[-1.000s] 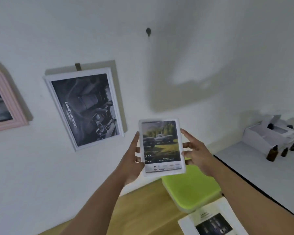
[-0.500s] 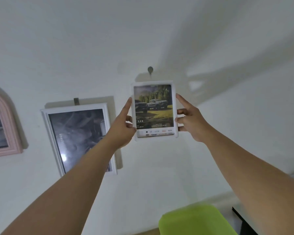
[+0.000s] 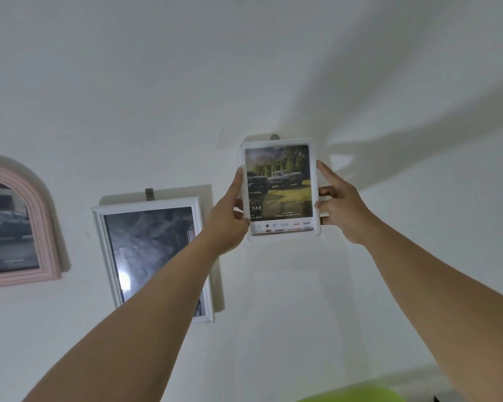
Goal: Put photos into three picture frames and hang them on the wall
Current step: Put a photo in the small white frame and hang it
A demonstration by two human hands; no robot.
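A plain white wall (image 3: pixel 273 68) fills the view, crossed at the upper right by soft shadows of two raised arms. Both hands hold a small white frame (image 3: pixel 280 189) upright against the wall, its top edge just under a dark hook (image 3: pixel 275 137) that peeks above it. The left hand (image 3: pixel 230 219) grips the frame's left edge, thumb along the side and fingers behind; the right hand (image 3: pixel 339 208) clasps the right edge with fingers curled behind and thumb on the front rim. The photo inside shows two pickup trucks on grass before trees (the letters "CAB" are legible lower left). To the left hangs a larger white frame (image 3: pixel 154 256) from a small clip (image 3: pixel 149 193), its dark picture catching a glare spot; the left forearm crosses its lower right corner. Farther left, an arched pink frame (image 3: pixel 45 227) hangs at the edge of view. A lime-green object (image 3: pixel 357 395) shows at the bottom edge, blurred.
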